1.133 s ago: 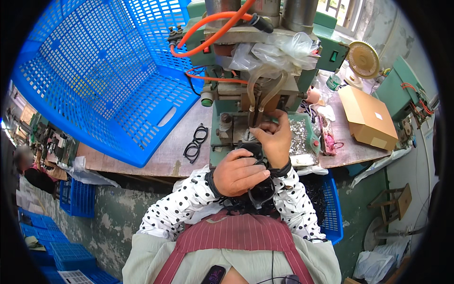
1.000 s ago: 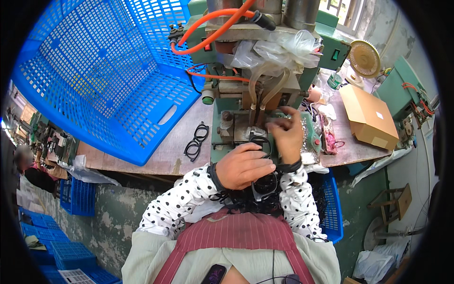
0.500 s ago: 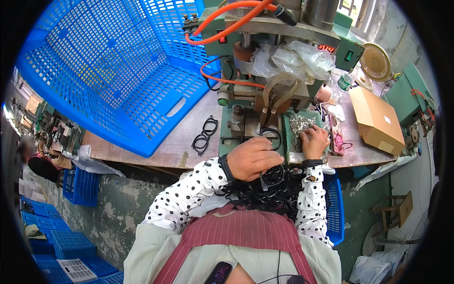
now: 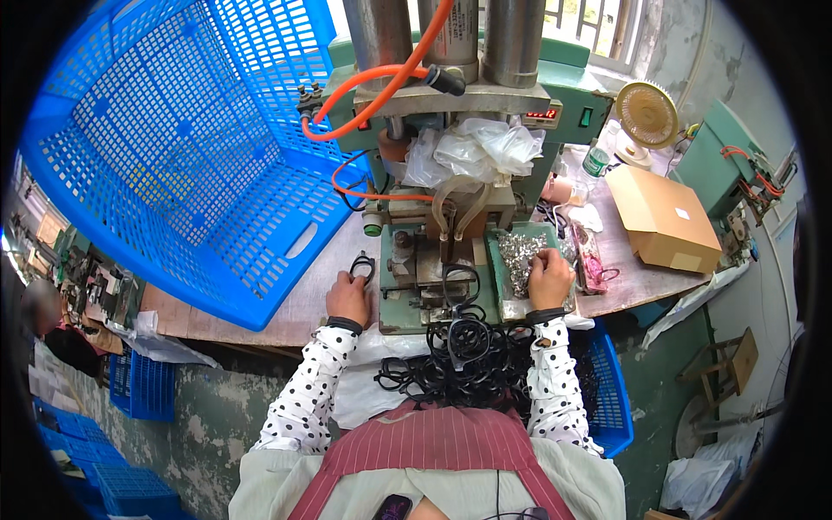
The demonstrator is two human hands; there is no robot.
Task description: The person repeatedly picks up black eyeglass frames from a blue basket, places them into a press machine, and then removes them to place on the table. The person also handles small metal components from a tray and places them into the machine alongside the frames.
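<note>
On the table left of the press, my left hand [image 4: 347, 301] closes its fingers over a black glasses frame [image 4: 365, 263], much of which it hides. My right hand [image 4: 550, 279] is at the edge of a heap of small shiny metal pieces [image 4: 521, 255] in a green tray [image 4: 515, 307]. Its fingers are bent together, and anything between the tips is hidden. Another glasses frame [image 4: 461, 279] sits at the press's metal fixture [image 4: 431, 263], part of it hanging toward me. Below it, many black glasses frames [image 4: 414, 374] lie heaped in front of my apron.
The green press [image 4: 572, 130] rises ahead, with orange hoses [image 4: 381, 76] and plastic film [image 4: 485, 143]. A large blue basket [image 4: 260, 299] leans at the left. To the right are a cardboard box [image 4: 663, 221], a bottle [image 4: 595, 161] and a small fan [image 4: 647, 114].
My left hand has left the press fixture and moved left onto the glasses frame on the table. My right hand stays at the metal pieces. The view has shifted.
</note>
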